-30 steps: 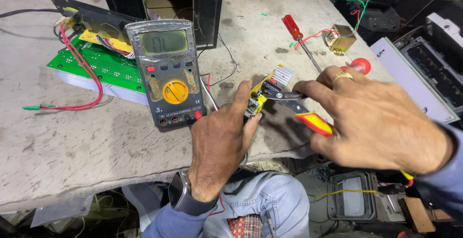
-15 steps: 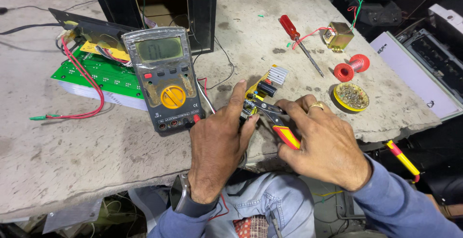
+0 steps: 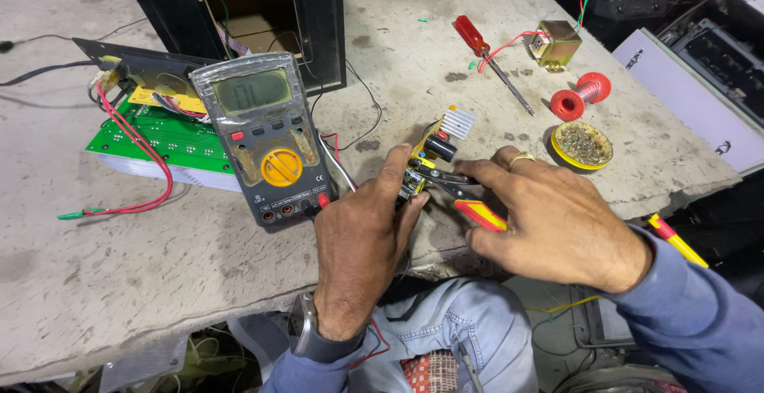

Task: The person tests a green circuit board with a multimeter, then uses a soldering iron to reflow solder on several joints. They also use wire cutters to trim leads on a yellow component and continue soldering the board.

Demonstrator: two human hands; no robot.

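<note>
While our eyes run from the left edge of the worn grey stone bench (image 3: 119, 282), we first meet a green printed circuit board (image 3: 163, 140) lying flat, with a red wire (image 3: 147, 166) looping over it and down toward us. Just right of it stands a grey handheld multimeter with a yellow dial (image 3: 267, 140), tilted back, its foot near our left hand (image 3: 362, 238). Behind it rises a black open cabinet (image 3: 263, 19).

Our left hand grips a small yellow circuit board with a ribbed silver heat sink (image 3: 436, 148), thumb and fingers pinching its near end and holding it just above the bench at the front edge. Our right hand (image 3: 549, 222), a gold ring on one finger, is curled around red-and-yellow-handled pliers (image 3: 469, 198); the fingers squeeze the handles, and the dark tips touch the small board beside the left thumb.

Farther right lie a red-handled screwdriver (image 3: 489, 59), a brass-coloured small transformer (image 3: 557, 43), a red plastic spool (image 3: 581, 95) and a round yellow tin of dull metal scraps (image 3: 582, 145), all well apart from our hands.
</note>
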